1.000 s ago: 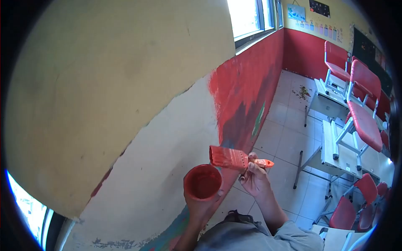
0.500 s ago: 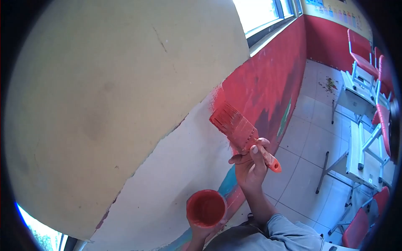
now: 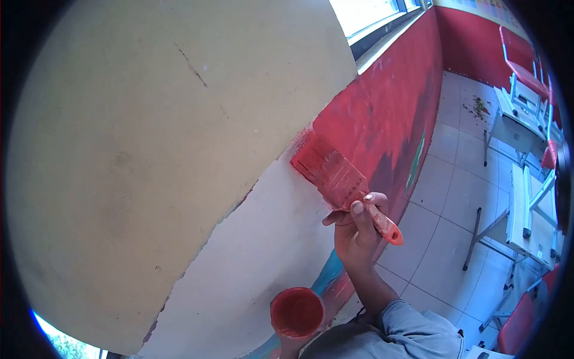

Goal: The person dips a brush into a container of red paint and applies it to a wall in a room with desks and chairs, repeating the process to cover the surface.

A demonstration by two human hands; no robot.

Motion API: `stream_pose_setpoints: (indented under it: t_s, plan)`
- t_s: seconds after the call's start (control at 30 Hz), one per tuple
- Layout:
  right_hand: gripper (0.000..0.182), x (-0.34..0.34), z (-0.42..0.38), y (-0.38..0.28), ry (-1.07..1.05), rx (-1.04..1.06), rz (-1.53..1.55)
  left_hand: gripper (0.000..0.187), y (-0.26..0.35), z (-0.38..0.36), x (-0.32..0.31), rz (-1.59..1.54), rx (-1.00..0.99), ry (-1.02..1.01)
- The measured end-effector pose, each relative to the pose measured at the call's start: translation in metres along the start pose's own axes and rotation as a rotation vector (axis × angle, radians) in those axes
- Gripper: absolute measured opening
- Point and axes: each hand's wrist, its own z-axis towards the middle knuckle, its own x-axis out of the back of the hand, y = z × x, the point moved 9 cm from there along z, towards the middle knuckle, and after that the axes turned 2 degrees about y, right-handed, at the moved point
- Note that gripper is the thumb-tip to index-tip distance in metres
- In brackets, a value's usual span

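Note:
My right hand is closed round the handle of a wide paintbrush coated in red. The bristles point up and left and lie at the border between the red-painted part of the wall and the white part. Lower down, my left hand holds a cup of red paint, its open top facing me; most of the fingers are hidden beneath it. Above the white area, the wall is beige with a ragged edge.
On the right, red chairs rest on tables over a tiled floor. Some debris lies on the tiles farther back. A window opens above the red wall, and a blue stripe runs low along it.
The brush has moved slightly up and left along the red edge, its bristles now nearer the beige border. My view has shifted a little. Both hands keep their holds.

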Motion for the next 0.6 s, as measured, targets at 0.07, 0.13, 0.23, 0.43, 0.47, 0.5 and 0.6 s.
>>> stream_pose_setpoints:
  t_s: [0.07, 0.13, 0.23, 0.43, 0.47, 0.5, 0.6]
  plan:
    - [0.014, -0.001, 0.001, 0.001, 0.002, -0.005, -0.004, 0.081, -0.010, -0.002, 0.000, -0.047, 0.052, -0.038]
    - [0.014, -0.002, 0.002, 0.002, 0.005, 0.002, -0.002, 0.079, -0.012, -0.002, -0.001, -0.066, 0.069, -0.046]
    - [0.014, -0.004, 0.003, 0.003, 0.007, 0.022, 0.006, 0.077, -0.006, 0.001, -0.004, -0.049, 0.043, -0.030]
    - [0.014, -0.002, 0.006, 0.003, 0.011, 0.039, 0.007, 0.074, -0.010, 0.003, -0.005, -0.044, 0.096, -0.050]
    - [0.014, -0.001, 0.007, 0.004, 0.010, 0.041, 0.008, 0.073, -0.011, 0.004, -0.005, -0.043, 0.094, -0.056]
    - [0.014, 0.000, 0.007, 0.005, 0.008, 0.043, 0.009, 0.073, -0.013, 0.004, -0.005, -0.039, 0.102, -0.061]
    - [0.014, -0.003, 0.008, 0.005, 0.004, 0.033, 0.032, 0.072, -0.017, 0.004, -0.003, -0.027, 0.132, -0.066]
